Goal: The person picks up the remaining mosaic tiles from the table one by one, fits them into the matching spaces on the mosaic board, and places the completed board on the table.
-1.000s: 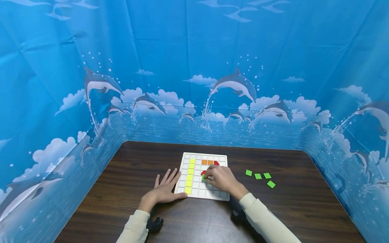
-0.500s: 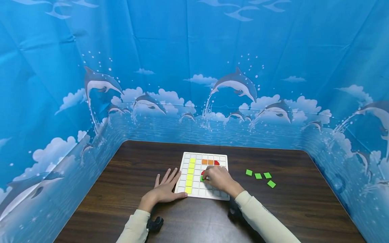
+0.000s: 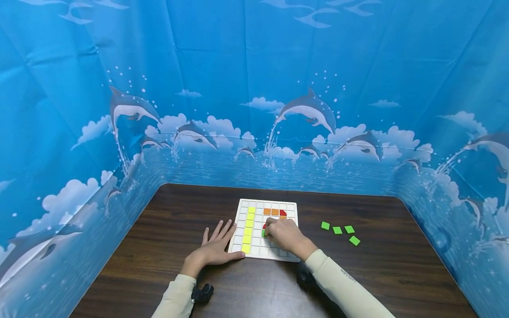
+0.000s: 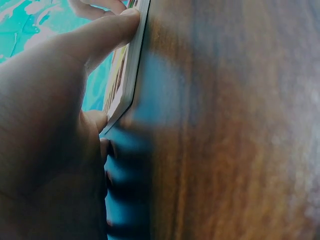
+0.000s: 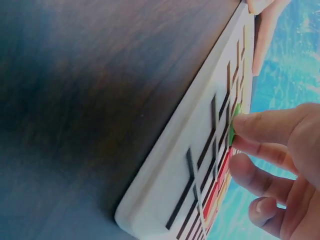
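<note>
A white grid board (image 3: 254, 252) lies on the table with a column of yellow square tiles (image 3: 248, 231), orange tiles (image 3: 271, 212) and red rounded pieces (image 3: 283, 213) in its cells. My left hand (image 3: 214, 249) is spread flat at the board's left edge, its thumb (image 4: 117, 27) resting on the near corner. With curled fingers, my right hand (image 3: 284, 234) reaches over the middle of the board. In the right wrist view its thumb and a fingertip pinch a green square tile (image 5: 233, 125) at a cell, beside red pieces (image 5: 215, 192). The hand covers part of the board in the head view.
Several loose green tiles (image 3: 337, 230) lie on the dark wooden table (image 3: 381, 274) to the right of the board. A blue dolphin-print curtain (image 3: 254, 88) surrounds the table's back and sides.
My right hand has shifted slightly left and nearer me with the green tile, which sits a little lower on the board. The left hand has stayed in place.
</note>
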{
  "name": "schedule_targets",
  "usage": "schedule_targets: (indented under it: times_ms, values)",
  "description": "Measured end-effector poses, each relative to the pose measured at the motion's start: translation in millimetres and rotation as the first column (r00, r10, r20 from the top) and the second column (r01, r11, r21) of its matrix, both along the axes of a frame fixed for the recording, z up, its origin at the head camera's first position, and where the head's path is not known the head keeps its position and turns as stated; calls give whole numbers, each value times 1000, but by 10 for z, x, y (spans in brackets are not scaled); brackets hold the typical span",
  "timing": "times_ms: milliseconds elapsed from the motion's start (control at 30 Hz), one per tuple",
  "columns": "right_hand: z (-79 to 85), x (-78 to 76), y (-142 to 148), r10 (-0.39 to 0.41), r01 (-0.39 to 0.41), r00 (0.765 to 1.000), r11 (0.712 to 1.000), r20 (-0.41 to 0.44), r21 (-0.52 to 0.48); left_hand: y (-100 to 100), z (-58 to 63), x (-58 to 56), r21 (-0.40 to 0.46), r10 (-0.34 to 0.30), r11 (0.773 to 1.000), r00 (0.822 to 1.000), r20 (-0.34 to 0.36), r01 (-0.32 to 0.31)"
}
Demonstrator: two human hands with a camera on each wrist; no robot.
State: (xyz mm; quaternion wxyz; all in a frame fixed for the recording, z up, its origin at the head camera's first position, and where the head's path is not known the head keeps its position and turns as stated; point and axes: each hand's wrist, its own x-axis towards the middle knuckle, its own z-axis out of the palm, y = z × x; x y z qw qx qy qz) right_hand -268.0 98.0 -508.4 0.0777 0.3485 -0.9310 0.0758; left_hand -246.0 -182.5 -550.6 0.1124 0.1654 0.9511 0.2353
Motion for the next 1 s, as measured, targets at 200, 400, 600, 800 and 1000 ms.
schedule_targets:
  times_ms: [200,400,600,800,1000]
  values:
    - [8,32,29,19,-19,999,1000,42,2,0,-5,-15,-28,-3,1000,1000,3,3]
    - [11,63,62,3,-1,997,1000,82,-27,-2,14,-8,-18,-6,1000,1000,3,6]
    - [26,95,108,-8,15,995,998,98,-67,-18,-4,-8,17,-27,999,1000,-8,27]
    - [46,129,191,-37,42,997,996,61,-78,-25,-76,-36,-18,-9,1000,1000,-28,9]
    - [80,153,356,-110,116,993,984,49,-133,-20,-64,-22,-10,-14,1000,1000,-21,14]
